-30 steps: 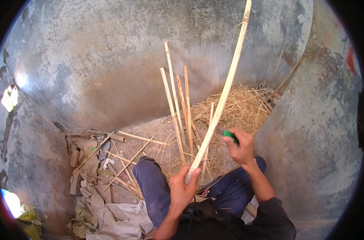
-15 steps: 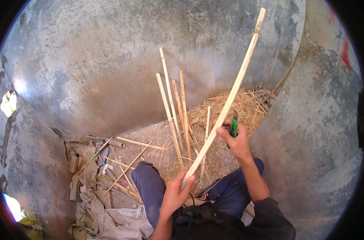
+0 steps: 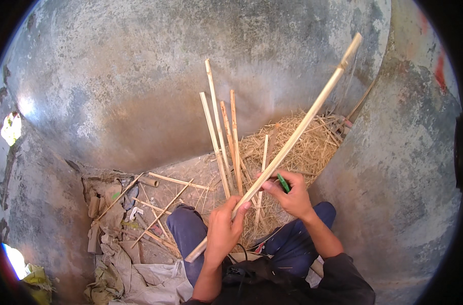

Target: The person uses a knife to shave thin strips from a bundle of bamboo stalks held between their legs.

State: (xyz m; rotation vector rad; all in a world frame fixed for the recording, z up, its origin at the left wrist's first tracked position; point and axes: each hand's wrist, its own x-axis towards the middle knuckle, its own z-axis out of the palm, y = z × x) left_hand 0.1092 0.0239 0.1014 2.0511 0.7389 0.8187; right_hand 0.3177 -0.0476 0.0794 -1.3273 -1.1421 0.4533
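Note:
A long pale bamboo strip [image 3: 305, 124] slants from above my lap up to the right, with a node near its blurred top. My left hand [image 3: 222, 226] is closed round its lower part, and the bottom end sticks out below the fist. Farther up the strip, my right hand [image 3: 292, 197] is closed on a green-handled utility knife [image 3: 283, 183], fingertips against the strip; the blade cannot be made out. Several upright bamboo strips [image 3: 216, 122] lean against the wall in front of me.
A heap of straw-like shavings [image 3: 292, 147] lies at the wall ahead. Thin sticks [image 3: 165, 211] and a short bamboo tube [image 3: 149, 181] litter the floor to my left, near crumpled cloth [image 3: 145, 279]. Curved grey walls [image 3: 140, 76] enclose me closely.
The bamboo strip has slid down through my left hand, so its lower end now shows below, and its top has swung right and down. My right hand with the knife has come lower.

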